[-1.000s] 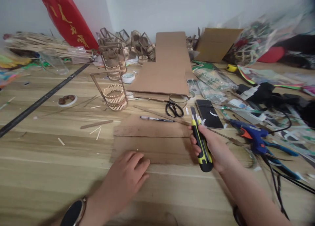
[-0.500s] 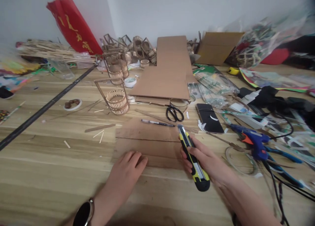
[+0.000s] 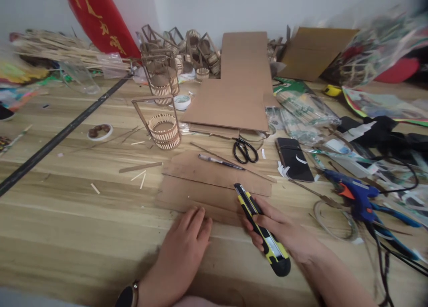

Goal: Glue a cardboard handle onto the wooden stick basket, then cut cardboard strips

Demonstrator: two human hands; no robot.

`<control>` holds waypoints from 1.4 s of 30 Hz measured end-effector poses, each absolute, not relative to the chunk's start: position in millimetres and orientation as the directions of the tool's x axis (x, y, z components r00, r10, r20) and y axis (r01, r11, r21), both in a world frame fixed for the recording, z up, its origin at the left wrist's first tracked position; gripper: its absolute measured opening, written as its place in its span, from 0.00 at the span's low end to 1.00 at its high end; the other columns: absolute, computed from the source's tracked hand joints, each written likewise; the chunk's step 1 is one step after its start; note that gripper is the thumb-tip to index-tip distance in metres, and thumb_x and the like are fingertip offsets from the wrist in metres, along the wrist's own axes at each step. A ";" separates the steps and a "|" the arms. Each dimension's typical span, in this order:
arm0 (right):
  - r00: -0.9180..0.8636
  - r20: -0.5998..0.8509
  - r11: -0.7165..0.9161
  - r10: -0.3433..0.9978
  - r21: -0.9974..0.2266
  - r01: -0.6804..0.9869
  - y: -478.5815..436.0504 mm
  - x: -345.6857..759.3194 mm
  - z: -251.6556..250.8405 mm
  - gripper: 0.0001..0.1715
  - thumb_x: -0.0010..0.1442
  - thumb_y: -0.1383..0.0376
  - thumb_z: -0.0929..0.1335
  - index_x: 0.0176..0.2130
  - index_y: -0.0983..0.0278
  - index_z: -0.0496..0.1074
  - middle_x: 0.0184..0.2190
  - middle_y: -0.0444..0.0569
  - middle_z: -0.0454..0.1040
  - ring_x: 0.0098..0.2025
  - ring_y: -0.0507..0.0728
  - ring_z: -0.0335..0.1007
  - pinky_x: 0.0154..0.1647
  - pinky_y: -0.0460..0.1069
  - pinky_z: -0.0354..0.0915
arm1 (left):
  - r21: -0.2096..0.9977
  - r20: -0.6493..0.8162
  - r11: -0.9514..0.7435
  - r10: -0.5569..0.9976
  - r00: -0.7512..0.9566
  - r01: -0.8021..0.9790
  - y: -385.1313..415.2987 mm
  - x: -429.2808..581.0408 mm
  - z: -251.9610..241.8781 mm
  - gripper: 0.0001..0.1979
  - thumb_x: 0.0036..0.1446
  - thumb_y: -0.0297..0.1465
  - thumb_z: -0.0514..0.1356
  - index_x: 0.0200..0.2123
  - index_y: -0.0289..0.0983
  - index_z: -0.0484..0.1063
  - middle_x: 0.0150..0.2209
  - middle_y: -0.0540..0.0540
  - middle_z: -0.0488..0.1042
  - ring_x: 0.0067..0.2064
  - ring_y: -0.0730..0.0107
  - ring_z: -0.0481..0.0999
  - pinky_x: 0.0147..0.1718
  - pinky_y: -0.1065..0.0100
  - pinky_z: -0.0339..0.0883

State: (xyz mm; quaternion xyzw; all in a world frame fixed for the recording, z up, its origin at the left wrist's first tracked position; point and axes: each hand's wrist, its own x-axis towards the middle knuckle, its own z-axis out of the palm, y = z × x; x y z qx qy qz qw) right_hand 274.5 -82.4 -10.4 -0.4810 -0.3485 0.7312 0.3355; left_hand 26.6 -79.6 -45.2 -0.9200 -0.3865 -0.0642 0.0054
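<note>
My right hand (image 3: 277, 226) is wrapped round a yellow and black utility knife (image 3: 262, 231), its tip pointing away from me over the right part of a cardboard piece (image 3: 187, 188). Whether the tip touches the cardboard I cannot tell. My left hand (image 3: 187, 242), with a watch at the wrist, rests its fingertips on the near edge of the cardboard, fingers stretched out and holding nothing. Across the cardboard's far part lies a pen (image 3: 220, 162). Black scissors (image 3: 245, 151) lie just beyond it.
A small bamboo basket (image 3: 164, 130) stands behind the cardboard, with several more at the back. Large cardboard sheets (image 3: 227, 104) lie behind the scissors. To the right are a phone (image 3: 294, 159), a blue glue gun (image 3: 354, 193) and cables. A dark rod (image 3: 67, 130) crosses the left side.
The view has shifted slightly, so the tabletop things appear farther right. The knife has moved left and nearer to me over the cardboard. My left hand stays at its near edge.
</note>
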 end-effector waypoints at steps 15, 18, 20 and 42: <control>-0.345 -0.320 0.119 0.883 -0.558 0.822 -73.3 279.5 14.8 0.09 0.66 0.61 0.59 0.40 0.60 0.66 0.30 0.48 0.77 0.31 0.57 0.75 0.30 0.49 0.63 | -0.104 -0.011 -0.711 0.700 0.714 0.695 -89.1 38.7 -40.7 0.24 0.60 0.30 0.60 0.59 0.29 0.67 0.58 0.33 0.69 0.58 0.47 0.69 0.47 0.56 0.73; -0.377 -0.323 0.276 0.868 -0.318 0.907 -67.7 268.6 2.7 0.08 0.67 0.63 0.60 0.43 0.60 0.66 0.28 0.48 0.79 0.30 0.60 0.77 0.24 0.48 0.58 | -0.092 -0.028 -0.724 0.688 0.725 0.683 -86.8 39.1 -38.1 0.24 0.60 0.29 0.61 0.59 0.27 0.67 0.57 0.32 0.70 0.56 0.47 0.71 0.46 0.57 0.74; -0.395 -0.343 0.353 0.852 -0.181 0.918 -63.2 261.5 -3.1 0.07 0.66 0.64 0.62 0.44 0.60 0.66 0.28 0.47 0.79 0.28 0.60 0.78 0.21 0.47 0.54 | -0.080 -0.024 -0.727 0.686 0.728 0.682 -85.1 39.2 -37.3 0.23 0.60 0.28 0.60 0.58 0.27 0.67 0.57 0.32 0.71 0.55 0.48 0.72 0.44 0.58 0.74; -0.509 -0.327 0.553 0.796 0.052 0.832 -56.4 247.3 -7.3 0.07 0.62 0.71 0.63 0.38 0.60 0.69 0.23 0.46 0.77 0.23 0.59 0.76 0.16 0.49 0.49 | -0.011 -0.142 -0.734 0.674 0.725 0.679 -80.9 42.2 -32.6 0.22 0.64 0.29 0.57 0.59 0.28 0.66 0.58 0.31 0.69 0.58 0.46 0.69 0.45 0.57 0.72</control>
